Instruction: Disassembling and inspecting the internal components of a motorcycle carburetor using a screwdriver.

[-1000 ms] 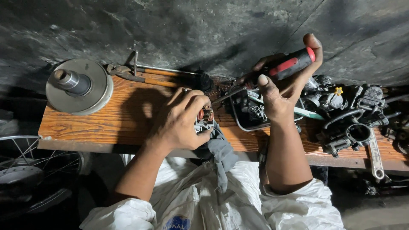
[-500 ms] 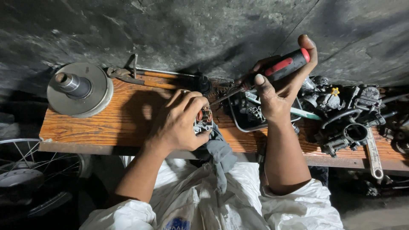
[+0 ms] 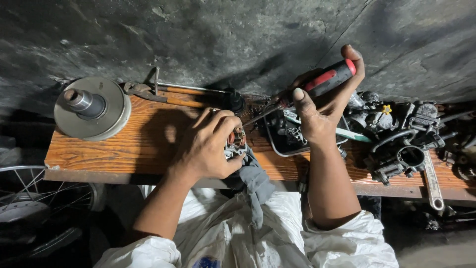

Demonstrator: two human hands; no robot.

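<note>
— Two hands busy?
— Yes. My left hand [image 3: 208,146] stays clamped on the small metal part [image 3: 236,141] mid-frame; my right hand [image 3: 322,104], gripping the screwdriver [image 3: 317,85], has barely shifted.

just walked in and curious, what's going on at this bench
A person in white overalls works at a wooden bench. The left hand clamps a small metal part against the bench, over a grey rag. The right hand holds a red-and-black screwdriver, its shaft angled down towards that part. A round pulley-like disc sits at the left end, a tray of small parts lies by the right hand, and carburettor bodies and a spanner lie to the right.
</note>
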